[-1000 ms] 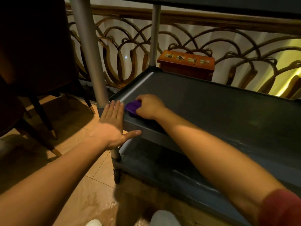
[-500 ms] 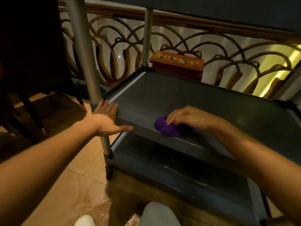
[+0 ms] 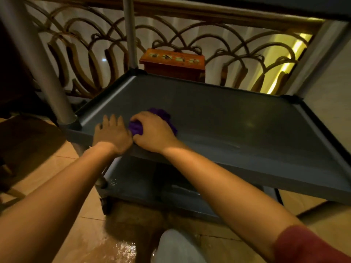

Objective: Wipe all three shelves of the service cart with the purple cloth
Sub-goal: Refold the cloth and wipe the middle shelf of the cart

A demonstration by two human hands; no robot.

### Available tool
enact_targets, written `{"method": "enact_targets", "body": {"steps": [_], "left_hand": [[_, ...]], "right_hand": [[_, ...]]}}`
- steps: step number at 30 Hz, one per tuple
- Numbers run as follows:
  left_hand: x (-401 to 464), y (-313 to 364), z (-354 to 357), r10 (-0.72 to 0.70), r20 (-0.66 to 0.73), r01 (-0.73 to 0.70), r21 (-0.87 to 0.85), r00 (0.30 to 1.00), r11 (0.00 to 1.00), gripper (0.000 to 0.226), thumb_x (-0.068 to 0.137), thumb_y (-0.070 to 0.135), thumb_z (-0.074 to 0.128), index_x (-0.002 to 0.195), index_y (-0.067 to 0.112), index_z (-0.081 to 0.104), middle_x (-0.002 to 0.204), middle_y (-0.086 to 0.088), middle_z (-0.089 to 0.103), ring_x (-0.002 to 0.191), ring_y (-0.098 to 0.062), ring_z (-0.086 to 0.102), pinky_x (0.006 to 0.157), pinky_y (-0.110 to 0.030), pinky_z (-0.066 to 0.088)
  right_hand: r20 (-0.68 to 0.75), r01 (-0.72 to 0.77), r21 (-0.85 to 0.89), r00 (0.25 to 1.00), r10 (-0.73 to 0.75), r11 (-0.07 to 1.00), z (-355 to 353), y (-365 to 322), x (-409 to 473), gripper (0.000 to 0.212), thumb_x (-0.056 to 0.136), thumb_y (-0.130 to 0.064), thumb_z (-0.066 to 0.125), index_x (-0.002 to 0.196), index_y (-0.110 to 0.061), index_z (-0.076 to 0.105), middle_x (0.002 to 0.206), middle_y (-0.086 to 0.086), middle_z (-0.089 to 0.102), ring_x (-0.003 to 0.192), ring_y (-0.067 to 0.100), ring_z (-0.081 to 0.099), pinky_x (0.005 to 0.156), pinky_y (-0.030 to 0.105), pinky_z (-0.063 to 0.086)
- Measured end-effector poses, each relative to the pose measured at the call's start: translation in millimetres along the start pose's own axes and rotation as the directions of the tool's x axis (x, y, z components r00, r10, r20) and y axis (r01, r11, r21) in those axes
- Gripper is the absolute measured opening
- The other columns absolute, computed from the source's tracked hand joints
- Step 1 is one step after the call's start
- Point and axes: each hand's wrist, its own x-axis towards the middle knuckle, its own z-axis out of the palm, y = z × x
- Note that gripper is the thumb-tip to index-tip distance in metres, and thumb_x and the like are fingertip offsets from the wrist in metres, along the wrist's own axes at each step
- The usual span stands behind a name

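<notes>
The grey service cart's middle shelf [image 3: 237, 118] fills the centre of the head view. My right hand [image 3: 153, 131] is closed over the bunched purple cloth [image 3: 161, 114], pressing it on the shelf near the front left. My left hand [image 3: 111, 132] lies flat with fingers spread on the shelf's front rim, touching the right hand. The bottom shelf [image 3: 144, 188] shows below, partly hidden by my arms. Only the underside edge of the top shelf [image 3: 284, 4] is visible.
Grey cart posts stand at the near left [image 3: 36, 59], back left [image 3: 131, 33] and back right [image 3: 319, 54]. An orange wooden box [image 3: 172, 63] sits behind the cart against a curved wooden railing [image 3: 237, 48]. Dark chair legs [image 3: 7, 173] stand at left on the tiled floor.
My right hand has slid the cloth back to the left along the middle shelf. My left hand shifted right along the front rim, and the two hands now touch. The view tilted downward.
</notes>
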Motion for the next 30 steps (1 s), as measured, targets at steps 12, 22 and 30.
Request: {"method": "enact_targets", "body": {"steps": [12, 22, 30], "left_hand": [[15.1, -2.0, 11.1, -0.012, 0.116, 0.002, 0.083, 0.993, 0.997, 0.066, 0.1, 0.052, 0.035, 0.155, 0.018, 0.027, 0.162, -0.016, 0.025, 0.149, -0.038, 0.021, 0.12, -0.057, 0.02], [-3.3, 46.9, 6.2, 0.192, -0.106, -0.192, 0.003, 0.976, 0.981, 0.067, 0.099, 0.057, 0.033, 0.149, 0.013, 0.041, 0.164, -0.013, 0.025, 0.154, -0.033, 0.01, 0.119, -0.064, 0.012], [-12.3, 107.7, 29.5, 0.209, 0.078, -0.204, -0.074, 0.975, 0.976, 0.071, 0.092, 0.073, 0.013, 0.152, 0.04, 0.028, 0.164, -0.003, 0.029, 0.15, -0.04, 0.021, 0.111, -0.077, 0.013]], "right_hand": [[0.029, -0.077, -0.286, 0.996, 0.089, 0.955, -53.3, 89.3, -84.8, 0.027, 0.092, -0.037, 0.059, 0.114, -0.029, 0.074, 0.14, -0.006, 0.056, 0.127, 0.026, 0.052, 0.099, 0.039, 0.049], [-0.18, -0.314, -0.232, 0.944, 0.276, 0.921, -109.3, 150.3, -161.3, 0.033, 0.082, -0.02, 0.07, 0.115, -0.021, 0.071, 0.117, 0.008, 0.068, 0.106, 0.03, 0.064, 0.084, 0.028, 0.044], [-0.05, -0.28, -0.268, 0.96, 0.277, 0.922, -44.5, 104.8, -103.3, 0.044, 0.096, -0.038, 0.05, 0.14, -0.034, 0.054, 0.16, 0.001, 0.035, 0.145, 0.028, 0.032, 0.112, 0.052, 0.038]]}}
